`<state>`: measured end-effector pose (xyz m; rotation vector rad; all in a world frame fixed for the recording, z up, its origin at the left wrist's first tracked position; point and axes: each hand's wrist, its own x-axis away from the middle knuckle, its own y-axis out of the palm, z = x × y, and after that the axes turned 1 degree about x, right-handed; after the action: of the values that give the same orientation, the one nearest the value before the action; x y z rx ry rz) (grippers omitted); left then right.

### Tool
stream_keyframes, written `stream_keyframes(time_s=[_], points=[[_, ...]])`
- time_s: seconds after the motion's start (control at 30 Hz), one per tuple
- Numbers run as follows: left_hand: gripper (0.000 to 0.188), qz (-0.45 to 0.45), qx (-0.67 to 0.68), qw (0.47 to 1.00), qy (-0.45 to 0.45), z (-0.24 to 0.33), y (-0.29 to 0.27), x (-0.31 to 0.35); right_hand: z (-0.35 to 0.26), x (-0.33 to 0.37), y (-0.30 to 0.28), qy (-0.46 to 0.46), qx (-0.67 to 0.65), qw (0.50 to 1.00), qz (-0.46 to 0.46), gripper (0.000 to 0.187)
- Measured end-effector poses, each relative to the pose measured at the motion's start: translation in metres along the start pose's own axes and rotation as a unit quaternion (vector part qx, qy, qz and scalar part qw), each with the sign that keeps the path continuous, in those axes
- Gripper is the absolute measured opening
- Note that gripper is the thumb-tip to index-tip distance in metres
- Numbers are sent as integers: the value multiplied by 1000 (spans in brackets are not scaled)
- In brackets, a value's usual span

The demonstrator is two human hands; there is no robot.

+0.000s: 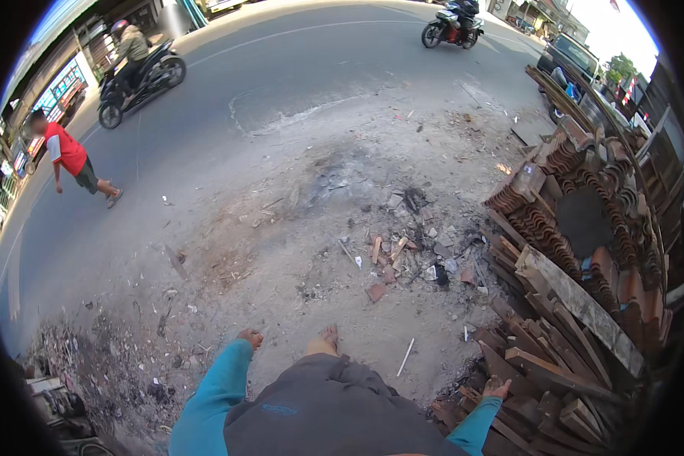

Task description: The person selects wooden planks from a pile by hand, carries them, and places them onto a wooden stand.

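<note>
My left hand (pixel 251 337) hangs beside my body over the dusty ground, at the end of a teal sleeve. It holds nothing that I can see, and its fingers look loose and slightly bent. On the other side, my right hand (pixel 497 387) is held out in front of a heap of wood scraps (pixel 562 361). Its fingers are apart and nothing lies in it; whether it touches the wood I cannot tell. My bare foot (pixel 329 335) shows ahead of my dark shirt, and a thin white stick (pixel 406 357) lies on the ground between foot and wood.
Stacked clay roof tiles (pixel 608 220) and a long weathered plank (pixel 577 308) rise at the right. Broken tile and charred rubble (pixel 403 258) litter the ground ahead. A person in red (pixel 70 152) walks along the road, where two motorbikes (pixel 140 80) pass. A dark vehicle (pixel 574 57) stands far right.
</note>
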<state>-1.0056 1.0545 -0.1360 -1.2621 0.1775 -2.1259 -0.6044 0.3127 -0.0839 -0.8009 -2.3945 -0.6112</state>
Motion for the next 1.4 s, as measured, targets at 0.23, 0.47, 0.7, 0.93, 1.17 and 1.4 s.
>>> stream_keyframes(time_s=[0.23, 0.47, 0.7, 0.93, 1.17, 1.4], points=[[34, -60, -138, 988, -13, 39, 33, -42, -40, -8, 26, -28, -129, 986, 97, 86], [32, -60, -49, 996, -33, 108, 68, -76, -65, -61, 29, -137, -155, 950, 236, 86], [34, -83, -36, 996, 4, 190, 147, -51, -47, -82, 49, -175, -143, 973, 53, 72], [49, -120, -140, 982, 47, 240, 150, -51, -48, -7, 139, -236, -67, 951, 187, 68], [55, -100, -196, 975, 37, 257, 76, -104, 8, 37, 253, -210, -31, 966, 151, 65], [43, -31, -164, 986, 13, 245, -1, -157, 55, 78, 308, -170, -47, 978, 109, 62]])
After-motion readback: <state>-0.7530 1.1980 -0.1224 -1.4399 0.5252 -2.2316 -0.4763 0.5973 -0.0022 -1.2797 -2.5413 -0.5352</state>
